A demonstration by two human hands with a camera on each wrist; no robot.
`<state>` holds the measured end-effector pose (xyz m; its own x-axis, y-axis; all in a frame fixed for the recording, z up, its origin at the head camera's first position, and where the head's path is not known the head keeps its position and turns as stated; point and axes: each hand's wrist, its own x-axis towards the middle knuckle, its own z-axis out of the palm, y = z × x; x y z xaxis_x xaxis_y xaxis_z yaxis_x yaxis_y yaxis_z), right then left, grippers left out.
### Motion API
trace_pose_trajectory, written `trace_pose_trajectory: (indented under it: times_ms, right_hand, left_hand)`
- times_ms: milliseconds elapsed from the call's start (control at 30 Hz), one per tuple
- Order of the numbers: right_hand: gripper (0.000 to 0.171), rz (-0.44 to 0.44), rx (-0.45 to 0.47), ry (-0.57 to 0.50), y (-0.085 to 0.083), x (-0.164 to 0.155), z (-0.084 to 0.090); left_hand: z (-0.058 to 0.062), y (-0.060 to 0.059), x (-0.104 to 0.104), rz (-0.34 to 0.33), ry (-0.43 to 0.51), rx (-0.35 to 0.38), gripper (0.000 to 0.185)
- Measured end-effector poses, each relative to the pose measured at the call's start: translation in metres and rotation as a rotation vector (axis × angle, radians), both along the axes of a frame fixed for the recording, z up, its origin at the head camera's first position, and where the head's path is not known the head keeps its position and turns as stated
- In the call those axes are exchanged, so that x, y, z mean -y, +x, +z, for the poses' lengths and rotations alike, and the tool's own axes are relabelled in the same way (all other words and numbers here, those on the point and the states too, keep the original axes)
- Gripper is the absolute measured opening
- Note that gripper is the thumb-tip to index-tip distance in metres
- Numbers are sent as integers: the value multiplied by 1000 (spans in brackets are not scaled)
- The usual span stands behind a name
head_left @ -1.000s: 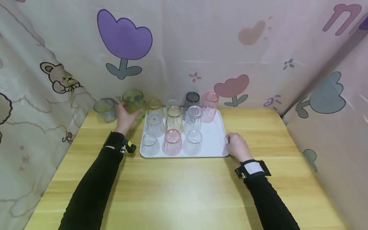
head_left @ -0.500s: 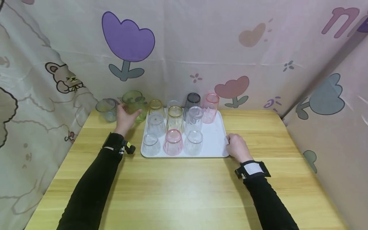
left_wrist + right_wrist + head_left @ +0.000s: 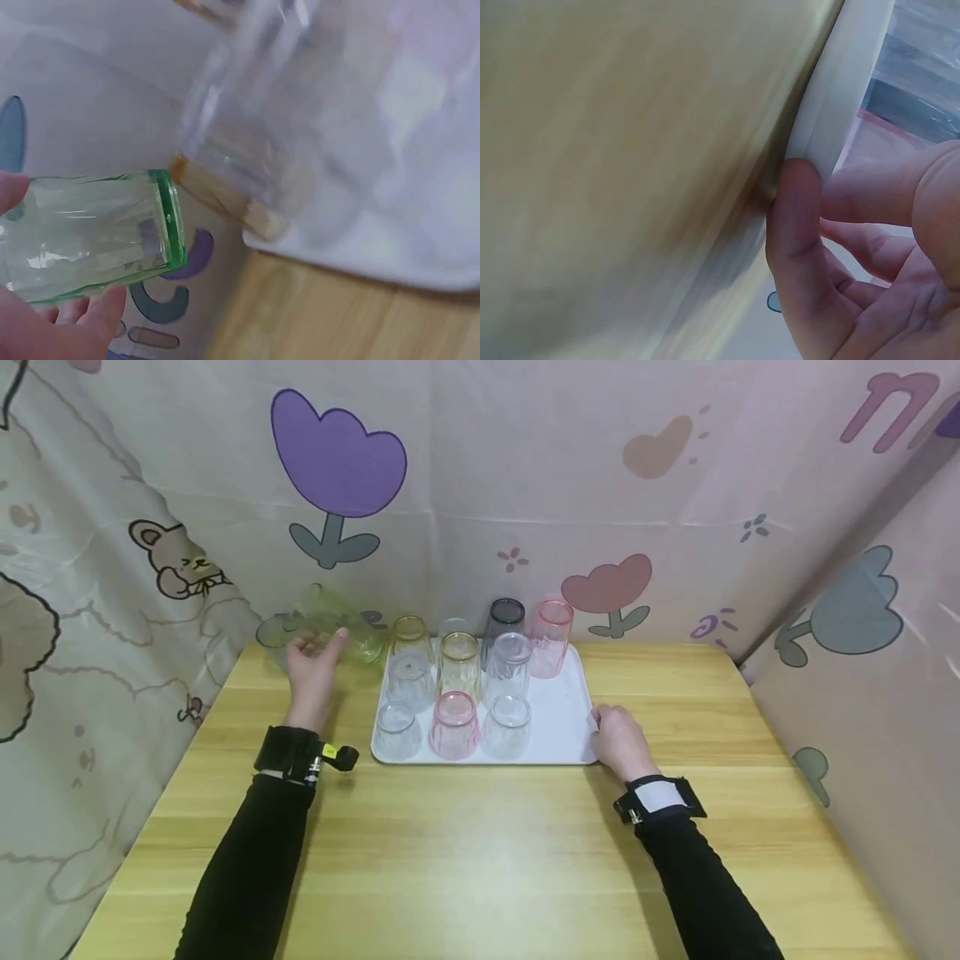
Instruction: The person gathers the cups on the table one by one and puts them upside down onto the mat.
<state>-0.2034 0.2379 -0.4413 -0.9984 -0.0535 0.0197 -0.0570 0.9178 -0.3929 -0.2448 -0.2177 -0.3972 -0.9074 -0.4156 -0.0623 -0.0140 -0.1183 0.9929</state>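
Backdrop: printed cloth with tulips and a rabbit hangs behind and to both sides of the tray.
Table (image 3: 480,860): pale wood; carries the white tray (image 3: 558,727) near its far edge.
Tray load: ten tumblers in rows on its left part, several mouth down; pink tumbler (image 3: 453,724) in the near row, dark tumbler (image 3: 502,617) and a taller pink one at the back. Right part of the tray is bare.
Grey tumbler (image 3: 273,633): on the table, left of the tray, beyond the left hand.
Green tumbler (image 3: 90,232): off the table, tipped onto its side, just left of the tray's far left corner; blurred in the head view.
Left hand (image 3: 311,664): fingers and thumb curled round the green tumbler.
Right hand (image 3: 618,743): at the tray's near right edge; thumb (image 3: 799,225) presses the rim, other fingers curled below it.
Step (judgement): green tumbler is mid-turn, apparently being inverted.
Next move (judgement): finish the turn, then set it mouth down on bare tray without knocking neighbours.
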Motion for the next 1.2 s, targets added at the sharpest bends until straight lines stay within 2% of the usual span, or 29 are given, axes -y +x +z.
trace_pose_trajectory:
  times_ms: [200, 433, 567, 667, 800, 933, 1133, 1200]
  right_hand:
    - [37, 5, -13, -1, 1, 0, 0]
    - [27, 1, -57, -1, 1, -2, -5]
    - [25, 12, -38, -28, 3, -3, -1]
    - [35, 10, -16, -81, 9, -4, 3]
    - [51, -23, -63, -179, 17, 1, 9]
    - [56, -24, -222, -333, 25, 16, 19]
    - [55, 89, -437, -576, 37, 47, 42]
    - [55, 131, -478, -634, 45, 62, 59]
  left_hand:
    - [13, 21, -11, 44, 269, -110, 52]
    - [21, 43, -28, -1, 552, -201, 34]
    - [23, 55, -41, -8, 717, -236, 30]
    - [24, 62, -50, -15, 743, -256, 34]
    - [25, 70, -63, -35, 729, -258, 44]
    - [26, 76, -74, -60, 762, -238, 51]
    - [28, 85, -91, -116, 766, -215, 50]
    - [28, 87, -98, -140, 754, -206, 47]
